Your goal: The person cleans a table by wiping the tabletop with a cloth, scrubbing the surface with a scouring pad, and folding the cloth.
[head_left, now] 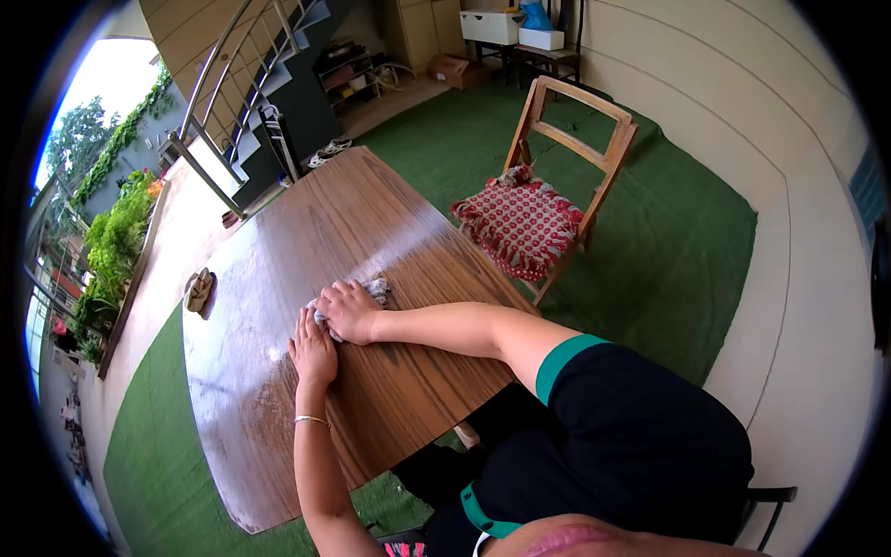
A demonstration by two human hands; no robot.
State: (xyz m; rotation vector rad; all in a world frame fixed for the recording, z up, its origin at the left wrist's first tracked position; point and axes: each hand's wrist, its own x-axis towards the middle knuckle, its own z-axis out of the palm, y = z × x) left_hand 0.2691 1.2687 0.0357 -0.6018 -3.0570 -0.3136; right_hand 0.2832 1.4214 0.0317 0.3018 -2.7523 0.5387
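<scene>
A crumpled pale grey cloth (378,290) lies on the brown wood-grain table (436,371), mostly hidden under my hands. My right hand (347,312) presses down on it with the fingers curled over it, and part of the cloth sticks out beyond the knuckles. Close against it, my left hand (314,351) bears on the cloth's left side, its fingers bent round the edge. A thin bangle (312,420) circles my left wrist. Around both hands the table's left part shines as if wet.
A bunched tan cloth (199,291) sits at the table's left edge. Beyond the right edge stands a wooden folding chair (603,160) with a red patterned cushion (522,226). Green carpet (668,269) covers the floor. A staircase with a metal railing (200,102) rises at the back left.
</scene>
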